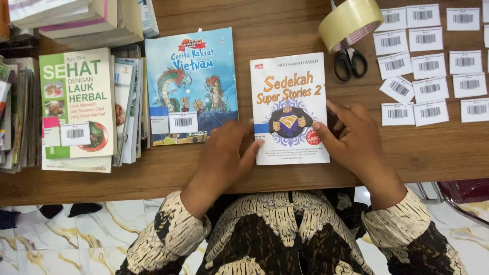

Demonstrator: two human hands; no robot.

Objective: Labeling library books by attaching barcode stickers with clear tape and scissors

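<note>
A blue picture book (pixel 191 84) with dragons is laid on the wooden table (pixel 285 30). A green book (pixel 76 102) is stacked at the left. Tape roll (pixel 349 21), black scissors (pixel 350 63) and barcode labels (pixel 433 61) are spread at the right.

- White paperback book (pixel 289 109): closed, front cover up, lying flat on the wooden counter (pixel 285 30) near its front edge.
- Cover: orange title lettering over a caped torso figure on a blue band, small red round seal at lower right, fine print beneath.
- Pose: upright to the viewer, edges roughly square with the counter edge.
- Contact: left hand (pixel 224 155) touches its lower left edge; right hand (pixel 351 137) touches its right edge.
</note>
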